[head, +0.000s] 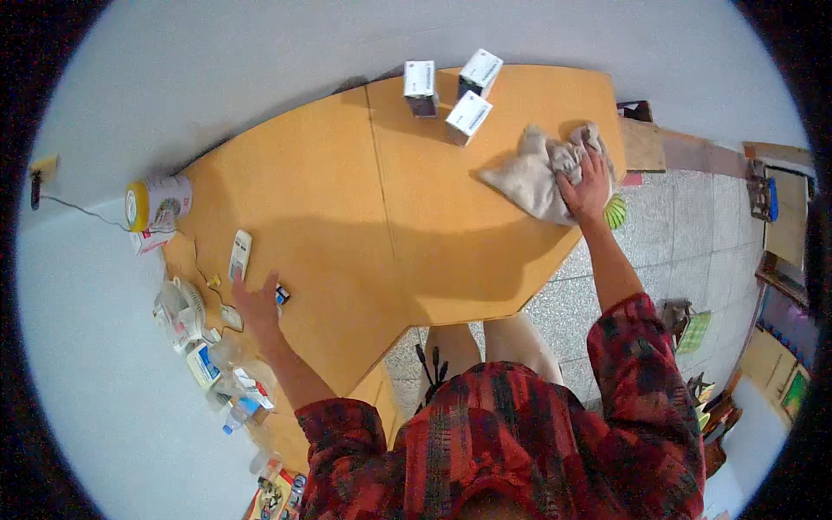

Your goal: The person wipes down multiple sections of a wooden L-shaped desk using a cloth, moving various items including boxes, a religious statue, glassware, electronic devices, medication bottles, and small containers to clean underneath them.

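Note:
My right hand [588,187] rests with fingers spread on a crumpled beige cloth [530,179] at the right end of the wooden table [325,195]. Over the left part of the table is my left hand [258,302], its thumb and fingers apart. Its fingers overlap the lower end of a white remote control [240,250] in the view; whether they touch it I cannot tell. A small dark and blue object [281,294] lies just right of that hand. Three small white-topped boxes, one on the left [421,84], one at the back [481,68] and one nearer [468,117], stand near the wall.
A yellow-lidded jar [156,203] stands at the left by the wall. Below it are a cable, plastic bags [179,309], a plastic bottle [240,416] and several packages. A green striped round object [614,212] shows past the table's right edge, beside the cloth.

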Demonstrator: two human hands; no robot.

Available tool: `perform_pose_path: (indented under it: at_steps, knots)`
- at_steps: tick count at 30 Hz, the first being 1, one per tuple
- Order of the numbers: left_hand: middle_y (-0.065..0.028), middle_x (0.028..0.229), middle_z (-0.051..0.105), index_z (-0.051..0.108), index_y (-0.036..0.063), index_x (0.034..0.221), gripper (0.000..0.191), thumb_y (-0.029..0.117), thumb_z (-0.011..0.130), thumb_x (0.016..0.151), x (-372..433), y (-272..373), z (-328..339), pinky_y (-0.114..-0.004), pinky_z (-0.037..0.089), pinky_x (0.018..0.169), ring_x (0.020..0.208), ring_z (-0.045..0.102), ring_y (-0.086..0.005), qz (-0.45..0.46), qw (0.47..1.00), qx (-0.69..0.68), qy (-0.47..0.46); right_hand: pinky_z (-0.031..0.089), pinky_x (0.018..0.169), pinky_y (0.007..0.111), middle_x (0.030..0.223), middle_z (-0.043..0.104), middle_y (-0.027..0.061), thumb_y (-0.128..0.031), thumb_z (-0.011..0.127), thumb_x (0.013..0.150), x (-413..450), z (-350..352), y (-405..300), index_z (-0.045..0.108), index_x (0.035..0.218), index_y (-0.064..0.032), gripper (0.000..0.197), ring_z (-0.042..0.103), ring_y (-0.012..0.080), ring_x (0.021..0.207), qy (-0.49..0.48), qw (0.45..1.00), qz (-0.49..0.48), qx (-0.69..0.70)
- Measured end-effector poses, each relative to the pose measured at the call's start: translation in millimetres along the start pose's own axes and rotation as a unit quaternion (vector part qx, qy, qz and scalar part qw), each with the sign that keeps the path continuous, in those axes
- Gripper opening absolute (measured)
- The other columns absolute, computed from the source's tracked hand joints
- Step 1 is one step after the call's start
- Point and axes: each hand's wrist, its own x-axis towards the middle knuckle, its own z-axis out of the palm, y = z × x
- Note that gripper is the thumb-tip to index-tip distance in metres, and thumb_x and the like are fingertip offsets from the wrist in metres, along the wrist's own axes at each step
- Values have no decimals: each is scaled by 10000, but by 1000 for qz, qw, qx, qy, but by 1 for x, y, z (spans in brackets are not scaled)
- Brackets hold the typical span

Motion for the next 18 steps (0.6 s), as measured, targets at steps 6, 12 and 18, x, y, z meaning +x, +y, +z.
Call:
perform_pose_path:
  at_steps: [6, 12, 18]
  knots:
    - [-126, 1369, 432, 464, 101, 1333, 711, 149, 791, 703, -15, 206, 53, -334, 487, 874, 1157, 505, -219, 64, 905, -395, -143, 328, 1013, 500, 1246, 515, 183, -400, 687, 676, 7, -2, -13, 542, 1164, -10, 642, 435, 423, 1161, 52, 998, 29, -31]
    - [-191, 1521, 126, 488, 152, 1324, 903, 301, 888, 528, -26, 348, 42, -464, 331, 1055, 1373, 189, -386, 338, 917, -199, -71, 324, 1009, 516, 1256, 514, 158, -401, 702, 645, 7, -10, -17, 544, 1146, -30, 643, 429, 417, 1172, 38, 998, 45, -29]
    - [-233, 1463, 191, 603, 114, 1174, 712, 326, 845, 539, -13, 367, 70, -455, 357, 1037, 1323, 268, -413, 235, 957, -75, -155, 312, 1011, 523, 1251, 513, 142, -415, 689, 634, 11, -13, -17, 542, 1148, -42, 652, 425, 409, 1171, 28, 998, 57, -15]
